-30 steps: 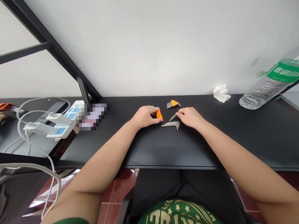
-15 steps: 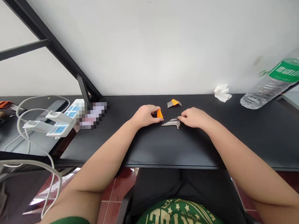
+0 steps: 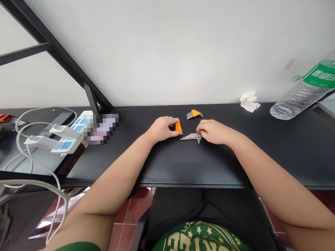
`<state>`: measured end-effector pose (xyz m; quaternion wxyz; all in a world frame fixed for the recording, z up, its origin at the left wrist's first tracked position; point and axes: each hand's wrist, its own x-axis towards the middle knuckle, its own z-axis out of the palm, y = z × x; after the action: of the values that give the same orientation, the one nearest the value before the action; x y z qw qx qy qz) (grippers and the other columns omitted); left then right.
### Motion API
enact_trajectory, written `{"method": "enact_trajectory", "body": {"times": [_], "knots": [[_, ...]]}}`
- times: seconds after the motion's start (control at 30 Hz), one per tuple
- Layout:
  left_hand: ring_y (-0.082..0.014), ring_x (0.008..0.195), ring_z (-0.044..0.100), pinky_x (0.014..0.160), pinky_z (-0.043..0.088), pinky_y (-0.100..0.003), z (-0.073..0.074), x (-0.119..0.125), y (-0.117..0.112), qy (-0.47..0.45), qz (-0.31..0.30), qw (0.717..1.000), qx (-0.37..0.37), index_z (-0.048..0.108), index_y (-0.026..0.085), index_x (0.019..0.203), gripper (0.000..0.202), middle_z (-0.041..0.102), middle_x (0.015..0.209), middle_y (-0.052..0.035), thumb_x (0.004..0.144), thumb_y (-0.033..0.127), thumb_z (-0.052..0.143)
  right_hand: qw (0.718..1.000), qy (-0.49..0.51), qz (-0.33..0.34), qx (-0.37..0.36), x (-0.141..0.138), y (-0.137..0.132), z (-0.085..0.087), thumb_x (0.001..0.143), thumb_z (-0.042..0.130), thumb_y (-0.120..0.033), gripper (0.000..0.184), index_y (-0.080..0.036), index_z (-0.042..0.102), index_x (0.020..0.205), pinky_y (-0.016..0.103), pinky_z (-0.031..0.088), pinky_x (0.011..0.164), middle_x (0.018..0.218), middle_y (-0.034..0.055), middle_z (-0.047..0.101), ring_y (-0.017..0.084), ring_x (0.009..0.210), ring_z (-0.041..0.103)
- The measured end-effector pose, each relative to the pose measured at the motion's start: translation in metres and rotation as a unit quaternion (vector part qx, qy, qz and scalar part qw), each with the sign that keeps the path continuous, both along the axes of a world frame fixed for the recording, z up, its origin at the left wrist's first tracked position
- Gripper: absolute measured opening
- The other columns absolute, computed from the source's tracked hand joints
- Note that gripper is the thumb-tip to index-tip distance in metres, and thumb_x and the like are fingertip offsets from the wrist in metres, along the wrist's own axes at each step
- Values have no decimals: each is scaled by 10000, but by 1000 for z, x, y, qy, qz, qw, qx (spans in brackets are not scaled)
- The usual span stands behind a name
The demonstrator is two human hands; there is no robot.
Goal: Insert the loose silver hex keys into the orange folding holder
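Two hands apart at a black desk, the left pinching an orange holder, the right at a row of hex keys.
From where I stand, the left hand has the orange holder clamped between thumb and fingers, just left of the hex keys, which lie side by side on the desk. The right hand has its fingertips bunched at the keys' bent ends; I can't tell whether they grip one. Just beyond, near both hands, lies a second orange holder with keys through it. Farther out, a crumpled tissue and a clear bottle with a green label are off to the right, and a white power strip with plugs in it is to the left.
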<state>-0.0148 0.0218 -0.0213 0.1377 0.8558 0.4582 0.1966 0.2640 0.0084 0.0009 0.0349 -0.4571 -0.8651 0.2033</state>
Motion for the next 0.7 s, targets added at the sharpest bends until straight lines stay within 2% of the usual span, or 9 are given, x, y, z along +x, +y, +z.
{"method": "enact_trajectory", "body": {"times": [0.23,0.4,0.5,0.6,0.7], "knots": [[-196,851,648,754,468,-299,2,2,-2,-1,-16,1000,2,728,262,1115,392,737,967,-13,817,512,775,1000,14,11,1,-3,-3,-1,940,494,-125,253,-207,734,944,299,464,832,1111,76,699,214,993,641],[-197,833,646,757,473,-304,4,3,-3,-2,-26,1000,5,712,247,1108,350,718,941,-20,839,468,743,999,31,20,36,-2,-5,0,932,566,-184,136,-198,698,900,291,443,758,1043,68,665,182,871,618],[-206,841,648,762,478,-312,4,3,-4,10,-25,1000,6,698,237,1117,346,709,942,-28,841,443,727,999,37,32,22,-5,-10,2,910,617,-212,80,-200,688,876,288,431,717,1037,57,649,165,823,602],[-212,845,643,772,484,-325,5,3,-4,21,-23,1000,4,681,230,1132,350,699,945,-33,835,414,712,999,8,49,16,-12,-16,3,914,624,-235,86,-205,695,875,300,419,701,1031,61,639,178,827,595],[-213,833,630,760,482,-333,7,3,-5,29,-21,999,0,671,231,1091,303,682,924,-27,817,358,695,996,-44,69,46,-22,-23,5,907,602,-192,112,-200,667,816,325,410,725,967,74,627,201,818,578]]}}
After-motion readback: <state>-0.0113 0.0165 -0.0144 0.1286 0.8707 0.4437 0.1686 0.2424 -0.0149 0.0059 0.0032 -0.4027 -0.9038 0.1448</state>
